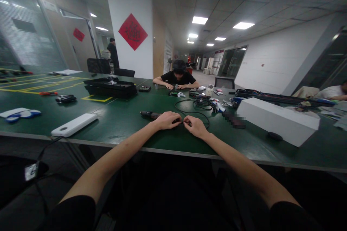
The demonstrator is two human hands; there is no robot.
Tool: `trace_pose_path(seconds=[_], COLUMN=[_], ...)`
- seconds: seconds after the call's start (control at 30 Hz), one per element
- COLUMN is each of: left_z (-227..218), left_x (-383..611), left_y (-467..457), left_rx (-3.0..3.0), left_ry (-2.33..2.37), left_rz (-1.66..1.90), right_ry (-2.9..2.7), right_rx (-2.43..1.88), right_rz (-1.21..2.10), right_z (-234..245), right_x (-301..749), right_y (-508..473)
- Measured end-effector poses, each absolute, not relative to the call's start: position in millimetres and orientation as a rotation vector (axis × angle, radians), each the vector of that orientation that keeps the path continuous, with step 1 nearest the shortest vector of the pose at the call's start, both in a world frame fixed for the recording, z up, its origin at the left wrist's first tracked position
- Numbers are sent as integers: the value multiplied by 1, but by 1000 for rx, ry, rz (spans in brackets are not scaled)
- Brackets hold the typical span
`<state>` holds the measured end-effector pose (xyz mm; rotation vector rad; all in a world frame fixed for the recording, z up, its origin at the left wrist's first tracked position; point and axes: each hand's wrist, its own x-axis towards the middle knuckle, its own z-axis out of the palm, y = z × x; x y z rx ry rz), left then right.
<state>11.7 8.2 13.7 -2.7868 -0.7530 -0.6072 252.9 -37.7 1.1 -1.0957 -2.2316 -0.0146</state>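
Both my arms reach out over the green table [114, 122]. My left hand [166, 120] is closed round the rear part of a dark cylindrical tool [150, 115] that lies on the table with its tip pointing left. My right hand [194, 125] pinches the black cable [189, 110] where it meets the tool's end, right next to my left hand. The cable loops away behind my hands toward the clutter in the middle of the table.
A white flat device [74, 124] lies front left, a long white box [278, 121] at right, a black case [111, 87] farther back. A person [177, 76] sits opposite, working with small parts. Another person's arm [332, 93] rests far right. Someone stands [113, 52] in the back.
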Motion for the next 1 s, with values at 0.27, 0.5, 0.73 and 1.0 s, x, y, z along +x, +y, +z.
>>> trace_pose_path(seconds=[0.27, 0.5, 0.73, 1.0], left_z=[15, 16, 18, 32], left_x=[11, 11, 13, 15], left_y=[6, 4, 1, -12], left_rx=[-2793, -2806, -2797, -2839], left_ry=[-700, -737, -763, -743], left_rz=[-594, -612, -608, -806], right_ry=[-2232, -2236, -2221, -2219], right_rx=[-1095, -1089, -1089, -1113], right_rz=[-4, -8, -9, -27], right_z=[1, -1, -3, -4], right_x=[253, 253, 254, 254], right_y=[-37, -35, -34, -33])
